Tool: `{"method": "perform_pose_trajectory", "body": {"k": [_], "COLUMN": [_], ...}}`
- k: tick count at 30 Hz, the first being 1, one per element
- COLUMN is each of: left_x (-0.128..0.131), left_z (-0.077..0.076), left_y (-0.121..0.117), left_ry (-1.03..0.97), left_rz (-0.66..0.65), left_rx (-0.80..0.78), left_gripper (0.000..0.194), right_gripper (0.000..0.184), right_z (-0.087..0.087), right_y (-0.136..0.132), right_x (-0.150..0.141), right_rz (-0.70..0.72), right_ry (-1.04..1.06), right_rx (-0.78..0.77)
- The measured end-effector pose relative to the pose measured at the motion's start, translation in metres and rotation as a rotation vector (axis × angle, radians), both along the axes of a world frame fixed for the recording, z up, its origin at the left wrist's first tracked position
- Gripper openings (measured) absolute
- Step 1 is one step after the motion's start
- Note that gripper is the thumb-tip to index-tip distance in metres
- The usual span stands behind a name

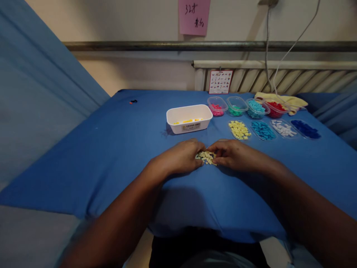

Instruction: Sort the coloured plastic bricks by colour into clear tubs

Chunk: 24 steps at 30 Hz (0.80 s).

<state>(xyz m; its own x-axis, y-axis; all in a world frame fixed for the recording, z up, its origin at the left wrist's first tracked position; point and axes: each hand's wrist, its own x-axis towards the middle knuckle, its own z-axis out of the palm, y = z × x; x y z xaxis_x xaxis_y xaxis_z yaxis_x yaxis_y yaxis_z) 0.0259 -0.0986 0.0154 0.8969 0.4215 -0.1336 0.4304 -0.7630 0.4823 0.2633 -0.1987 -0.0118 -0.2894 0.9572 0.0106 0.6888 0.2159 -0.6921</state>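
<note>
A small pile of pale yellow pieces (206,157) lies on the blue cloth in front of me. My left hand (187,155) curves around the pile's left side, thumb and fingers apart. From the right, my right hand (229,153) cups the other side with bent fingers, its thumb and fingertips touching the edge of the pieces. Both hands rest low on the cloth, their fingertips close together behind the pile. Just beyond them stands a white rectangular tub (189,113) with some yellow pieces inside.
Clear containers hold pink (216,108), green (235,110), light blue (256,107) and red pieces (276,107). Nearer are yellow (239,130), blue (263,130), white (283,128) and dark blue pieces (306,129). A yellow towel (290,99) lies behind. A small black-and-orange item (133,101) is far left.
</note>
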Motion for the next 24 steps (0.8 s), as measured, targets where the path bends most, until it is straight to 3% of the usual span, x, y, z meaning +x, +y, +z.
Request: {"method": "perform_pose_trajectory", "body": {"k": [4,7,11,14,18,20,24], "left_x": [-0.007,-0.005,0.009,0.021,0.029,0.026,0.013], "left_z": [0.007,0.008,-0.003,-0.017,-0.03,-0.03,-0.024], "left_y": [-0.002,-0.005,-0.013,-0.02,-0.019,-0.013,0.004], "left_ry": [0.023,-0.066,-0.203,-0.208,-0.249,-0.258,-0.261], "left_rz": [0.014,-0.016,-0.141,-0.143,-0.172,-0.181,-0.131], "left_rx": [0.043,0.106,0.075,0.019,0.07,0.095,0.109], "left_gripper": [0.032,0.033,0.039,0.045,0.021,0.012,0.011], "right_gripper": [0.021,0.023,0.021,0.018,0.017,0.019,0.022], "right_z": [0.003,0.005,0.007,0.007,0.003,-0.001,-0.006], "right_y": [-0.005,-0.006,-0.006,-0.007,-0.009,-0.009,-0.005], "right_x": [0.007,0.01,0.013,0.023,0.038,0.04,0.034], "right_rz": [-0.007,-0.018,0.092,0.126,0.049,-0.002,-0.049], "right_ry": [0.018,0.008,-0.052,-0.012,0.123,0.145,0.091], "right_rx": [-0.066,0.004,0.127,0.034,-0.128,-0.139,-0.086]}}
